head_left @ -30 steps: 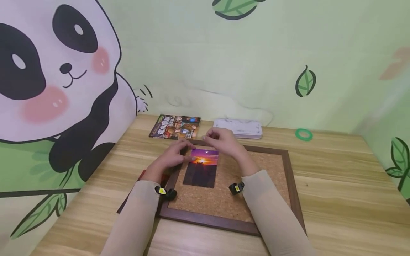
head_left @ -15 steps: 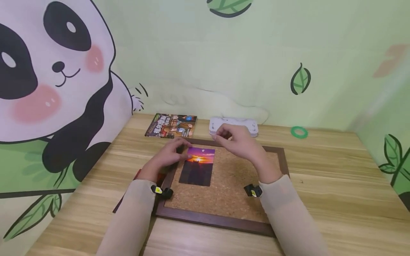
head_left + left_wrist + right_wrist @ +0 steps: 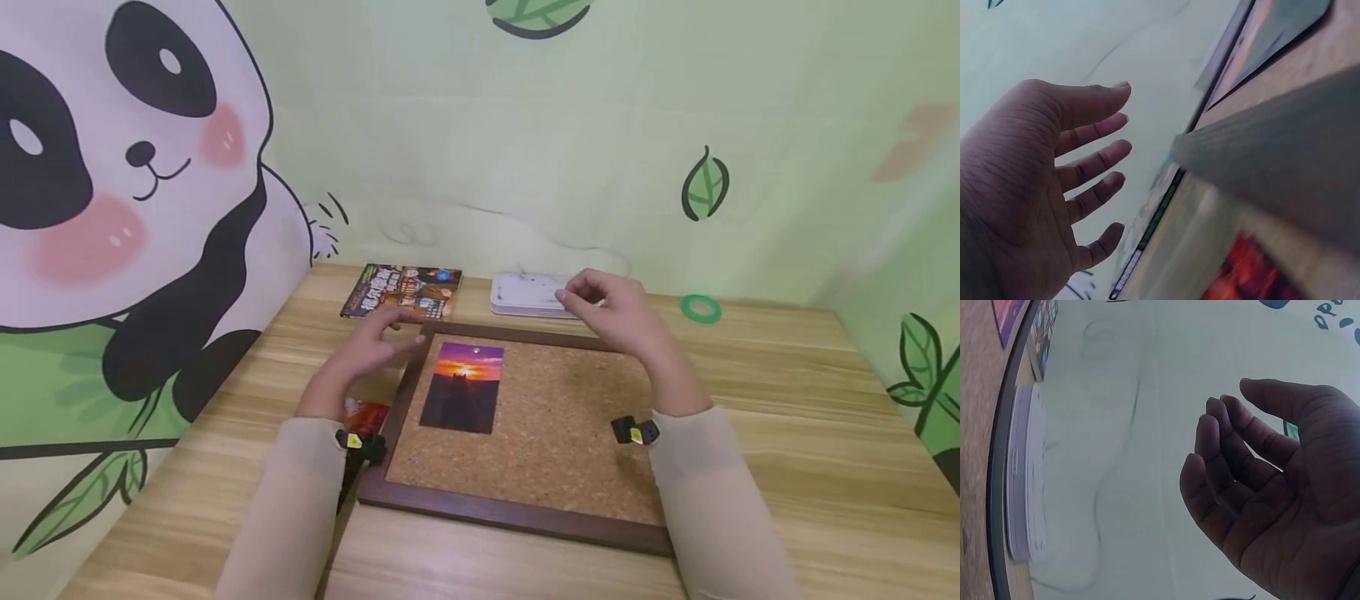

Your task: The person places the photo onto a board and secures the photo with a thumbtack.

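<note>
A sunset photo (image 3: 461,396) lies on the left part of a brown-framed corkboard (image 3: 562,433). At its top edge shows a small clear pushpin (image 3: 476,351). My left hand (image 3: 363,350) hovers over the board's upper left corner, apart from the photo. In the left wrist view, the left hand (image 3: 1035,175) has its fingers spread and nothing between them. Over the board's far right side, near a white tin case (image 3: 525,293), is my right hand (image 3: 622,312). Loosely bent fingers and a separate thumb show on the right hand (image 3: 1272,481) in the right wrist view; it holds nothing.
A comic-style booklet (image 3: 405,292) lies behind the board at the left. To the right of the case is a green tape ring (image 3: 701,308). A dark red item (image 3: 366,415) pokes out beside the board's left edge. Behind the table stands a painted wall (image 3: 465,150).
My right hand has moved right, away from the photo toward the case. The left hand has lifted off the photo and shifted left. The photo stays in place on the board.
</note>
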The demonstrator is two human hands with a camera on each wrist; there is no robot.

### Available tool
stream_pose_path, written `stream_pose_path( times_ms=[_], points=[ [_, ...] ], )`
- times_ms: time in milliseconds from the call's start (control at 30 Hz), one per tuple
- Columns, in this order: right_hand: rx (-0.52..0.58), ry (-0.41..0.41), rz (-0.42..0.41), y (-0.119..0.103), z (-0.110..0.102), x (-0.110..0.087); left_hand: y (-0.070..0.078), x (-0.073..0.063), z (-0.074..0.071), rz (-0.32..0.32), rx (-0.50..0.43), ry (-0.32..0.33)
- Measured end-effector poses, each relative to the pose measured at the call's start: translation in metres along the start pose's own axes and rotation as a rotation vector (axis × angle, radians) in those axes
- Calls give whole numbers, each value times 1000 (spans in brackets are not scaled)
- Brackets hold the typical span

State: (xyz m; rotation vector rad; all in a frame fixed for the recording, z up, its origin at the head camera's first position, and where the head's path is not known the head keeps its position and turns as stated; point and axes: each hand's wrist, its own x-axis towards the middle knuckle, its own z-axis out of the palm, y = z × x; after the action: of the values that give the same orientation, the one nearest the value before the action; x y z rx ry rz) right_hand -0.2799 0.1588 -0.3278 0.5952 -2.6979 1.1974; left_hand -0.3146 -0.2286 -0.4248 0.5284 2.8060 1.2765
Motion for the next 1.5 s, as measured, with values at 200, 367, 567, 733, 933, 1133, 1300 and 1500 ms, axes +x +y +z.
stream_pose_path(
  times_ms=[200, 367, 567, 733, 933, 1133, 1300, 1500],
  points=[
    [-20, 19, 22, 20, -16, -10, -5, -4, -13, -21, -1, -3],
    [-44, 19, 44, 36, -32, -19, -6, -6, -21, -57, 25, -27],
    [-93, -8, 118, 57, -53, -37, -4, -15, -36, -138, 11, -100],
    [-109, -40, 113, 86, -69, -54, -11, -31, -60, -264, 54, -195],
    [-57, -137, 126, 127, -82, -78, -21, -52, -83, -407, 132, -327],
    [75, -247, 219, 163, -93, -98, -27, -56, -85, -466, 204, -371],
    [273, -365, 308, 192, -96, -110, -34, -54, -78, -472, 232, -325],
    [348, -383, 346, 210, -97, -116, -42, -49, -72, -406, 241, -228]
  ],
)
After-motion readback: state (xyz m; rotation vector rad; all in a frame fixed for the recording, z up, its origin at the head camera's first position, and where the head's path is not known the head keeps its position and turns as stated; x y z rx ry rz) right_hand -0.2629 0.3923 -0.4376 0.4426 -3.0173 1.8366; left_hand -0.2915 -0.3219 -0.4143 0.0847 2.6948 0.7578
